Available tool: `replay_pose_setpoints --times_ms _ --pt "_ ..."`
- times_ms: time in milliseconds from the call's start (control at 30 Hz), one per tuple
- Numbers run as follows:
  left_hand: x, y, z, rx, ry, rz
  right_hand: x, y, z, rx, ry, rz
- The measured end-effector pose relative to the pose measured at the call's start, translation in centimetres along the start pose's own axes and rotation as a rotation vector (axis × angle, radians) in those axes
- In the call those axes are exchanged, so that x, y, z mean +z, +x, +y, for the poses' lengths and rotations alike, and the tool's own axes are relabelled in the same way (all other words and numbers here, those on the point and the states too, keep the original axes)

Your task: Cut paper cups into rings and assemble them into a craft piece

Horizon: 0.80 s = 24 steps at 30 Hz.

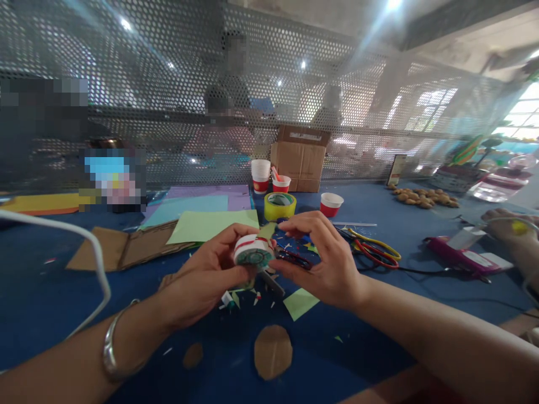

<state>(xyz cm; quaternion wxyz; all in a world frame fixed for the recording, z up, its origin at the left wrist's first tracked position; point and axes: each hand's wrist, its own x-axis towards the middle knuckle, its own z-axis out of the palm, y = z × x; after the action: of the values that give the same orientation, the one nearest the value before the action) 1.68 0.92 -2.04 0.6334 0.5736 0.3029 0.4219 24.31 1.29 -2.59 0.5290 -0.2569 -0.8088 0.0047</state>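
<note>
My left hand (210, 266) is closed round a small white paper cup (254, 252) with red bands and a teal-green round face turned toward me. A yellowish-green strip (266, 230) sticks up behind the cup's right edge. To the right of it, my right hand (326, 261) curves with thumb and forefinger apart. Its forefinger tip is at the strip's end, and its thumb tip is close to the cup's side; whether they grip anything is unclear. Under the hands lie dark loops (295, 258), a grey flat bar (273, 283) and paper scraps.
A yellow tape roll (279, 207), paper cups (331, 205) and a cardboard box (301, 163) stand behind. Cardboard discs (273, 352) lie in front. Coloured sheets (213, 224) are at left. Cables (381, 249) and a purple glue gun (461, 258) are at right, near another person's hand (511, 230).
</note>
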Motion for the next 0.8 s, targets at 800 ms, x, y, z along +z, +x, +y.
replay_pose_setpoints --times_ms 800 --pt "1.2 -0.2 0.2 -0.200 -0.259 0.009 0.3 0.0 0.0 0.056 0.020 -0.093"
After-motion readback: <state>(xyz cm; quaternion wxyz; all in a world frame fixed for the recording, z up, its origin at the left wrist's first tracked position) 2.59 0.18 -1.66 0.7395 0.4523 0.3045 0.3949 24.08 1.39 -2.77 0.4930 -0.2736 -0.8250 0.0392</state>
